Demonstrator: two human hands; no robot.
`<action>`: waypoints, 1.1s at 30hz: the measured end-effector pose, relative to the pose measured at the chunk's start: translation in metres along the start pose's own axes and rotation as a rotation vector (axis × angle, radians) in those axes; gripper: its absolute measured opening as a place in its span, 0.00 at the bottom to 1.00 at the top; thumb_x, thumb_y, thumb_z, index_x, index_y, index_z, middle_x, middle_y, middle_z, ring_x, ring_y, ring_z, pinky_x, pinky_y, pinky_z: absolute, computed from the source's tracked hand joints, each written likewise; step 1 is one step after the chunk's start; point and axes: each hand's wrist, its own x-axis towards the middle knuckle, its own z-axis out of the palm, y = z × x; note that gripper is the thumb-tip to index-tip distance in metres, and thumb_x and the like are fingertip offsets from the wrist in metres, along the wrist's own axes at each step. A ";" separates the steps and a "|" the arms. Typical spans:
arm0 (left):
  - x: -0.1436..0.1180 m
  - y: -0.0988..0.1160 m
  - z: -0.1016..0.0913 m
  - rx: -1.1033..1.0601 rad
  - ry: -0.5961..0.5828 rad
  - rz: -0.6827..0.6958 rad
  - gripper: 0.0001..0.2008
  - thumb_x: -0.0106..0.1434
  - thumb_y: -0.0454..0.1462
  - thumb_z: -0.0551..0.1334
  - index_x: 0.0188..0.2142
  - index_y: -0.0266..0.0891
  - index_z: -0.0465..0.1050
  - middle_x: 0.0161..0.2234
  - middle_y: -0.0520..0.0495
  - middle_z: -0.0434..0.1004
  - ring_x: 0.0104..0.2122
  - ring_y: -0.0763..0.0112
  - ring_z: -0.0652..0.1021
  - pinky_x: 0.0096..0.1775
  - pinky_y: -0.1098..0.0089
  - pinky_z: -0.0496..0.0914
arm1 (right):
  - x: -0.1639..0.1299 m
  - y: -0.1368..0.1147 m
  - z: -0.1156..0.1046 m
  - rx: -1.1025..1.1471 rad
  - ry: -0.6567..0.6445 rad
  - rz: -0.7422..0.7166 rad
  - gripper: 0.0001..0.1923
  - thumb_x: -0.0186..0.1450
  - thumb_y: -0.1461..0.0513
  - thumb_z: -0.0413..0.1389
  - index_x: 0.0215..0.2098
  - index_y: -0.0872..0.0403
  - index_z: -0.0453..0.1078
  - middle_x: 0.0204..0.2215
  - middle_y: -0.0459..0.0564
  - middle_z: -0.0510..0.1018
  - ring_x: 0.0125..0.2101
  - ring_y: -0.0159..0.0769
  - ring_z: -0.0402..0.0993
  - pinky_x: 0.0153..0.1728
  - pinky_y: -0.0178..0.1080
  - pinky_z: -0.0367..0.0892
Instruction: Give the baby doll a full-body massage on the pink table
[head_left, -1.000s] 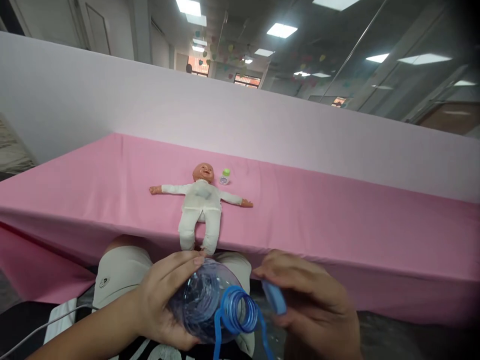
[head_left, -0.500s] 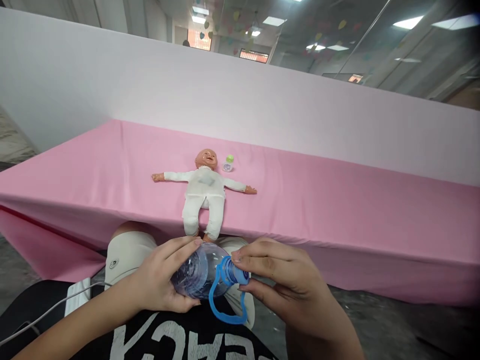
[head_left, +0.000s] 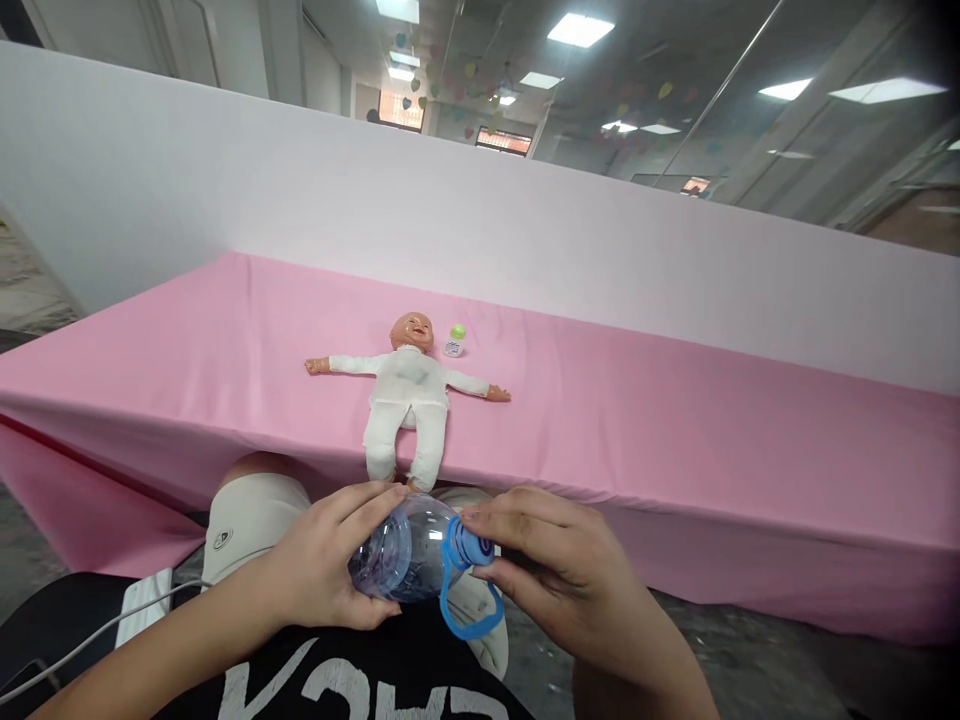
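Note:
My left hand (head_left: 330, 565) wraps around the body of a clear bluish plastic bottle (head_left: 401, 560), held on its side over my lap. My right hand (head_left: 559, 575) pinches the bottle's blue cap (head_left: 471, 548) at the neck, from which a blue carrying loop (head_left: 469, 615) hangs down. On the pink table (head_left: 675, 440) ahead lies a baby doll (head_left: 409, 395) in white clothes, on its back, arms spread, feet at the near edge. A small bottle with a green top (head_left: 454, 340) stands right of the doll's head.
A pale cloth partition (head_left: 225, 190) rises behind the table. The pink cloth drapes over the near edge toward the floor. A white cable (head_left: 112, 625) runs across my lap at the left. My knees in beige trousers sit under the table edge.
One second ago the bottle mouth was uncovered and my right hand held the blue cap beside it. Now the cap sits on the neck with my right fingers around it.

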 end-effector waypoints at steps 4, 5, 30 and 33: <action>0.000 0.002 0.000 -0.015 0.015 -0.006 0.56 0.56 0.52 0.73 0.76 0.42 0.46 0.65 0.29 0.70 0.60 0.42 0.77 0.57 0.45 0.77 | -0.001 0.001 0.010 -0.113 0.079 0.033 0.16 0.69 0.52 0.66 0.49 0.52 0.76 0.36 0.50 0.82 0.33 0.37 0.79 0.35 0.39 0.76; 0.000 0.003 0.000 -0.014 0.009 -0.017 0.56 0.57 0.52 0.73 0.76 0.42 0.46 0.65 0.30 0.70 0.60 0.42 0.77 0.57 0.45 0.77 | -0.001 0.001 0.013 -0.144 0.097 0.035 0.16 0.70 0.50 0.65 0.48 0.52 0.76 0.35 0.50 0.82 0.33 0.37 0.78 0.34 0.39 0.74; 0.001 0.007 0.000 0.019 -0.039 -0.123 0.57 0.54 0.49 0.74 0.76 0.45 0.47 0.65 0.33 0.71 0.60 0.43 0.77 0.58 0.46 0.77 | -0.011 0.009 0.024 -0.211 0.032 0.117 0.13 0.76 0.56 0.56 0.55 0.52 0.71 0.37 0.51 0.80 0.35 0.40 0.78 0.37 0.41 0.74; 0.000 0.008 0.001 0.031 -0.044 -0.138 0.57 0.54 0.49 0.74 0.76 0.46 0.46 0.65 0.33 0.71 0.60 0.42 0.77 0.57 0.45 0.76 | -0.011 0.008 0.030 -0.233 0.071 0.146 0.13 0.76 0.55 0.55 0.53 0.53 0.71 0.32 0.48 0.79 0.31 0.38 0.77 0.35 0.39 0.72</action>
